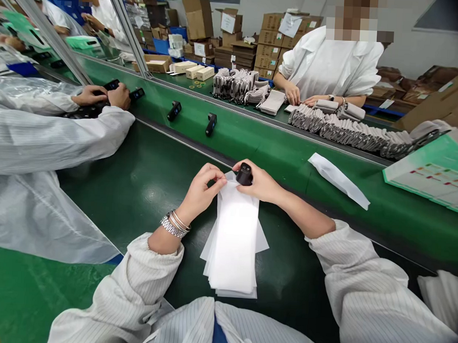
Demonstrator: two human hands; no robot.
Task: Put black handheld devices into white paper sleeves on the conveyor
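- left hand (201,188): closed, thumb and curled fingers pinching the top edge of the stack of white sleeves (234,240), with a silver bracelet stack (175,224) on the wrist
- right hand (261,183): closed, gripping the black device (244,173) between thumb and fingers
- black device: held upright at the top end of the stack, touching the white sleeve edge beside the left hand, just above the worktop
- stack of white sleeves: lying loose and slightly fanned on the dark green worktop (148,188), between the two forearms, its top end lifted a little by the left hand
- striped white sleeves of the person's coat (371,289) run along both arms at the bottom of the view
- a single white sleeve (338,180) lies on the raised green belt (276,143), off to the right of the hands
- two more black devices (174,111) stand on that belt, near the co-worker on the left
- co-worker on the left: a hand (120,97) holds a black device at the belt edge
- co-worker across the belt: a hand (292,93) rests by a long row of grey pouches (348,131)
- a green and white printed sheet (430,170) sits at the far right of the belt
- stacked cardboard boxes (272,42) fill the background
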